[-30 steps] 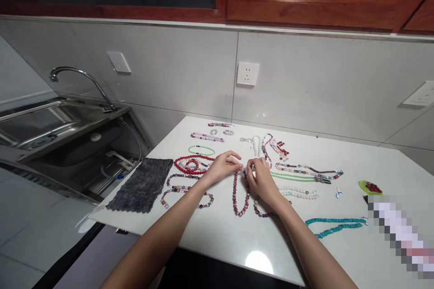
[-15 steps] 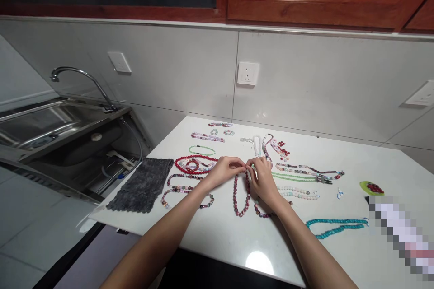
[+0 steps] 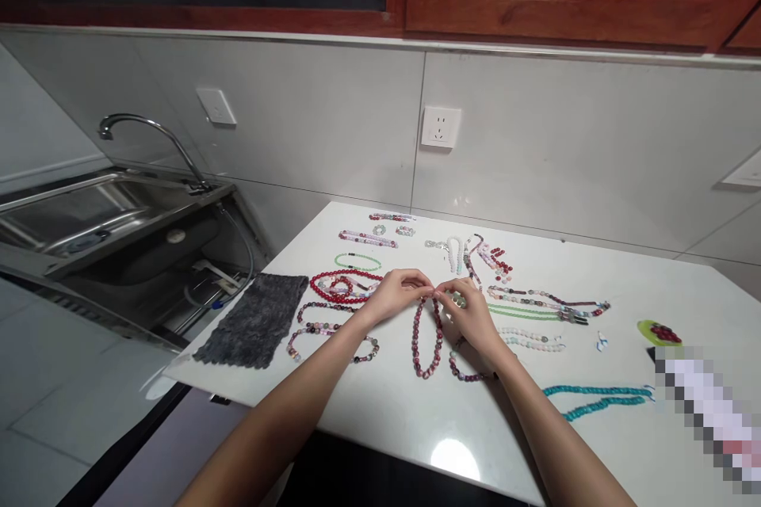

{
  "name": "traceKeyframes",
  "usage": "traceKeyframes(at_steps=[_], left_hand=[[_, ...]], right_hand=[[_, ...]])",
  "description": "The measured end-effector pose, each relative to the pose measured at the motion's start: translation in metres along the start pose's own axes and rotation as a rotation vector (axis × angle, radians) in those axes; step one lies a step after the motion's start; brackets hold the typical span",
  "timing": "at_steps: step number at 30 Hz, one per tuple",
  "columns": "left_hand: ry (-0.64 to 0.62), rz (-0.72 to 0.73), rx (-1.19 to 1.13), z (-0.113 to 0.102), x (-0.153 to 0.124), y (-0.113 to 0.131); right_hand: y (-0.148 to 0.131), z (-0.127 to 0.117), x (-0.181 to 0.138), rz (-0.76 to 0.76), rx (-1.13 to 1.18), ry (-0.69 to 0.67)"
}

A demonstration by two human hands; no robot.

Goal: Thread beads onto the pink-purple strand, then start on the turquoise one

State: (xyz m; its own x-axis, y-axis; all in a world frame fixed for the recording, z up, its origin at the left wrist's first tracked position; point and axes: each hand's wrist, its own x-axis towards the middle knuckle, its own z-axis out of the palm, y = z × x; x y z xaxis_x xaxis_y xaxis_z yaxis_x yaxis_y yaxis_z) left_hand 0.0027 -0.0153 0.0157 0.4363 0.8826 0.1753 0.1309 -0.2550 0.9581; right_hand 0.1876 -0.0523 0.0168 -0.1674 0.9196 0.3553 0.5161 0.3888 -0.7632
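A dark red bead necklace (image 3: 416, 348) hangs in a loop between my hands, its lower end at the white tabletop. My left hand (image 3: 399, 293) pinches one end of it at the top. My right hand (image 3: 467, 307) pinches the other end, the fingertips of both hands almost touching. What lies exactly between the fingertips is too small to make out. Left of my left hand lie a bright red bead necklace (image 3: 315, 285) and multicoloured bead strands (image 3: 291, 348). Partly under my right wrist is another dark bead strand (image 3: 467, 376).
A dark grey cloth (image 3: 253, 321) lies at the table's left. Turquoise beads (image 3: 594, 390), a green bead strand (image 3: 523, 312) and a small green dish (image 3: 645, 327) with red beads are at the right. A steel sink with a faucet (image 3: 143, 120) stands left of the table.
Both hands keep their pinch on the necklace, and their fingertips have shifted slightly. The whole view has moved a little, so the scene sits further right.
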Motion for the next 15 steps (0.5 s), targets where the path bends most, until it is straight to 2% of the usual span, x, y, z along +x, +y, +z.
traceKeyframes(at_steps=[10,15], left_hand=[[0.003,0.006,-0.007,0.0010,0.0008,0.0000],[0.006,-0.073,-0.072,-0.0011,-0.0006,-0.0004]], right_hand=[[0.0001,0.0018,-0.0010,-0.014,-0.048,-0.004],[-0.0024,0.0045,-0.0026,-0.098,-0.181,0.030]])
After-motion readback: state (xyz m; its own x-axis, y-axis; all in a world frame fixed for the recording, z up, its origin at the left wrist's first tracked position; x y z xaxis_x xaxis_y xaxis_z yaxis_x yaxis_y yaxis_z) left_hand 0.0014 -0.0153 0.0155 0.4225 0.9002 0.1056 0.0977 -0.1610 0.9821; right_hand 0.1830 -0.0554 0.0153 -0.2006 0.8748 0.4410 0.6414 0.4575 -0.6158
